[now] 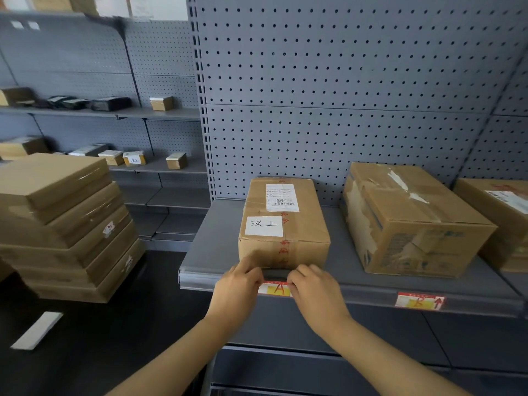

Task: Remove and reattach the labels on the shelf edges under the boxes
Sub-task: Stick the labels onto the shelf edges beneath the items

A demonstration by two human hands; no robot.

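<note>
Label, red and yellow with a hand-drawn red "A", sits in the front edge strip of the grey shelf, directly under the small cardboard box. Left hand pinches the label's left end with curled fingers; right hand pinches its right end likewise. Both hands touch the shelf edge just below the box front. A second label lies farther right on the same edge, under a larger worn box. A stack of flat cartons stands at left, apart from the shelf. Pegboard backs the shelf.
</note>
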